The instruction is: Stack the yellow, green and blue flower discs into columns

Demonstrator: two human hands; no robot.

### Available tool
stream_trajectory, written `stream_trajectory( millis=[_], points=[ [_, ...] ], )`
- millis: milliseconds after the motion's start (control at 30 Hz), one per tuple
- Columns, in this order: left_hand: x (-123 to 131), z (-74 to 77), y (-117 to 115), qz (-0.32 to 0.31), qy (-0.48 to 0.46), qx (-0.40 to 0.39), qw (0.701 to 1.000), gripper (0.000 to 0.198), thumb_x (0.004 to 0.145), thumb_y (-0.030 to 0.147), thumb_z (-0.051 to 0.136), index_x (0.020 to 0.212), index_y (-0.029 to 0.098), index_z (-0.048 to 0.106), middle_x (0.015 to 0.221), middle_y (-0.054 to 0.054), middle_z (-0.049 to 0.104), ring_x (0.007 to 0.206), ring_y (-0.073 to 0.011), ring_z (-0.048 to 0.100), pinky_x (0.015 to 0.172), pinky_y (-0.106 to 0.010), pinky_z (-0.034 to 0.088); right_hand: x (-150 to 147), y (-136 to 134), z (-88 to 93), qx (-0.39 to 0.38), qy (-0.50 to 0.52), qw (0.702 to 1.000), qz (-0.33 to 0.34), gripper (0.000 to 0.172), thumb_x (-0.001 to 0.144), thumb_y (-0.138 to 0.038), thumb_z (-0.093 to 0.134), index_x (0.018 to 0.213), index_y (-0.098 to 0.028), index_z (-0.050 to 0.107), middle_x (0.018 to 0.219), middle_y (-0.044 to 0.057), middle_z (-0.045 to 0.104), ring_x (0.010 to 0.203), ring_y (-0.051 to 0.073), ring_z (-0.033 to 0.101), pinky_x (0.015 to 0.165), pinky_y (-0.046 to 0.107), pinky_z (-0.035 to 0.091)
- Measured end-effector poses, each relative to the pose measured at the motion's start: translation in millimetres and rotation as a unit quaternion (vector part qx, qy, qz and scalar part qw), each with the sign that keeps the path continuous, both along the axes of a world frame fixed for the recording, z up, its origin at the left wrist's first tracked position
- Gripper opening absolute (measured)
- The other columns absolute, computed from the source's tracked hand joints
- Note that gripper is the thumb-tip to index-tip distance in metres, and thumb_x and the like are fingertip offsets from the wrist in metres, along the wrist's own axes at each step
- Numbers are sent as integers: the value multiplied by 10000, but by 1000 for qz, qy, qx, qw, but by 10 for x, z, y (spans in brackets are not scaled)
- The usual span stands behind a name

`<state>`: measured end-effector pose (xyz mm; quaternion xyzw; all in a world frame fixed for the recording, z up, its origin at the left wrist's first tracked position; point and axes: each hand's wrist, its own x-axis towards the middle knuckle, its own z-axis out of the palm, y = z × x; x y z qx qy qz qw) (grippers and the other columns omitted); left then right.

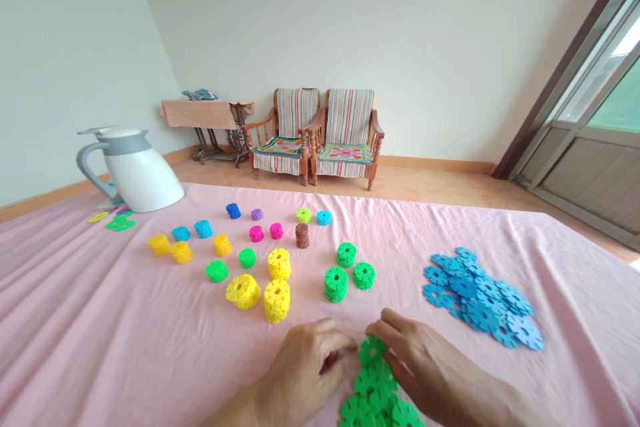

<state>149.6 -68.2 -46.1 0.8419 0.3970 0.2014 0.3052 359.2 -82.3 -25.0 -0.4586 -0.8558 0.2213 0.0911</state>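
Both my hands rest at the near edge of a pink cloth [100,333]. Between them lies a pile of several flat green snowflake discs [373,390]. My left hand [305,373] is curled closed with its fingertips at the pile's left side; what it pinches is hidden. My right hand [425,367] has its fingers together, pinching the topmost green disc [371,349]. Just beyond stand three green disc stacks [336,283] and three yellow disc stacks [277,300].
A heap of blue discs [477,297] lies to the right. Small stacks in yellow, blue, pink, purple, brown and green dot the cloth farther back. A white jug [137,170] stands far left. Two wooden armchairs [315,137] and a side table stand by the wall.
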Motion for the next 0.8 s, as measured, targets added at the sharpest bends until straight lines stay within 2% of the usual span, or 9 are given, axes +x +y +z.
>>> stream_trajectory(
  millis=[67, 167, 267, 400, 500, 600, 667, 800],
  points=[
    [0, 10, 0, 2, 5, -2, 1000, 122, 833, 157, 565, 777, 186, 670, 680, 17, 598, 641, -123, 533, 572, -212, 356, -38, 1, -10, 7, 7, 1000, 1, 251, 808, -18, 378, 850, -176, 569, 862, 55, 578, 734, 154, 574, 600, 256, 377],
    [0, 1, 1, 1, -5, -9, 1000, 126, 847, 263, 597, 785, 180, 668, 658, 22, 572, 612, -115, 511, 554, -212, 337, -87, 23, -56, 3, 40, 999, -25, 233, 802, -18, 381, 817, -169, 558, 858, 48, 574, 705, 139, 567, 593, 245, 385],
    [3, -14, 0, 3, -13, -13, 1000, 131, 838, 211, 585, 728, 171, 645, 633, 28, 545, 600, -108, 493, 551, -211, 321, -134, 52, -116, 10, 71, 996, -53, 222, 768, -2, 397, 777, -174, 537, 811, 24, 563, 670, 127, 553, 580, 239, 384],
    [8, -30, 14, 35, -40, -24, 998, 178, 778, 88, 527, 614, 154, 548, 583, 37, 473, 574, -100, 446, 536, -214, 293, -175, 56, -173, 26, 94, 993, -62, 211, 778, -12, 404, 743, -183, 524, 770, 8, 553, 664, 128, 553, 581, 240, 405],
    [1, -56, 39, 71, -87, -70, 991, 165, 795, 126, 505, 637, 150, 547, 575, 39, 450, 553, -96, 415, 519, -213, 285, -188, 31, -188, 43, 107, 992, -52, 182, 817, -72, 449, 914, -179, 559, 850, 33, 579, 699, 144, 585, 632, 266, 466],
    [-18, -88, 59, 84, -120, -119, 982, 205, 847, 241, 494, 675, 143, 548, 585, 37, 435, 551, -97, 386, 503, -214, 274, -207, 3, -178, 75, 109, 991, -27, 384, 816, -104, 519, 1193, -175, 494, 957, 75, 599, 768, 173, 616, 708, 306, 512],
    [-34, -100, 70, 78, -139, -141, 977, 247, 856, 297, 502, 662, 146, 523, 586, 41, 405, 554, -96, 364, 497, -212, 263, -227, -11, -162, 84, 95, 992, 4, 445, 797, -92, 546, 1231, -175, 489, 961, 84, 606, 808, 193, 620, 720, 313, 523],
    [-59, -101, 89, 63, -173, -169, 968, 337, 861, 389, 515, 624, 153, 477, 578, 46, 368, 548, -92, 338, 488, -207, 255, -259, -19, -162, 83, 67, 994, 28, 439, 768, -68, 557, 1199, -144, 529, 935, 99, 612, 820, 215, 615, 713, 323, 525]
  ],
)
